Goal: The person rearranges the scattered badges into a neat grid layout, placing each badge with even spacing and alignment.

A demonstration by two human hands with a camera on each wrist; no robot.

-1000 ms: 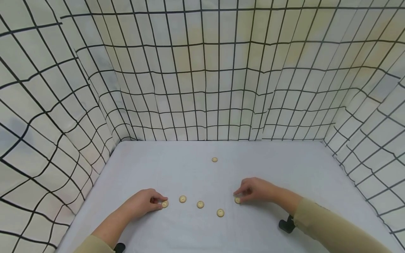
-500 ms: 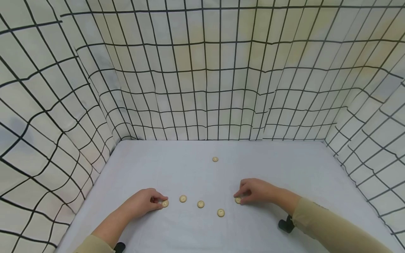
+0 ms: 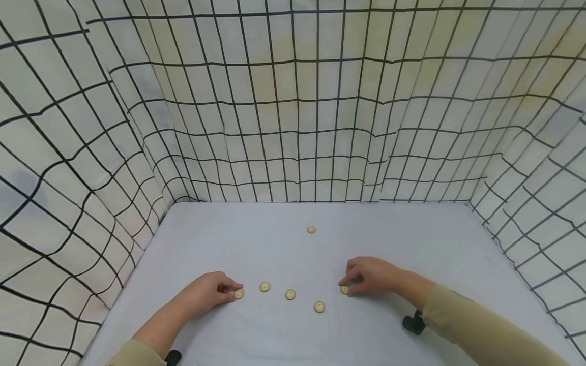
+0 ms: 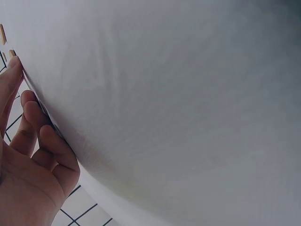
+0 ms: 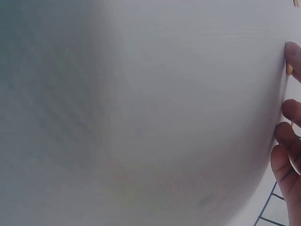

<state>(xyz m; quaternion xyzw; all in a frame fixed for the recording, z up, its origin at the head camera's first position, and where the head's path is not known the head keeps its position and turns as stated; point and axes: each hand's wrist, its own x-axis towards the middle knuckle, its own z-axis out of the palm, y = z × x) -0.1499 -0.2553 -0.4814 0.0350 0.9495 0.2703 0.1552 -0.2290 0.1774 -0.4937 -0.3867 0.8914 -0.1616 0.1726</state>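
Note:
Several round cream buttons lie on a white table. With thumb and forefinger, my left hand pinches the leftmost button at its edge, flat on the cloth. On the other side, my right hand pinches the rightmost button, which its fingers partly cover. Between the hands lie a button, another button and a nearer button, none of them touched. In the left wrist view the left hand has its other fingers curled; the right wrist view shows fingertips of the right hand at the surface.
Farther back on the table lies a lone button. A white wall with a black grid encloses the back and both sides. Dark wrist devices, such as the one under the right sleeve, sit close above the cloth.

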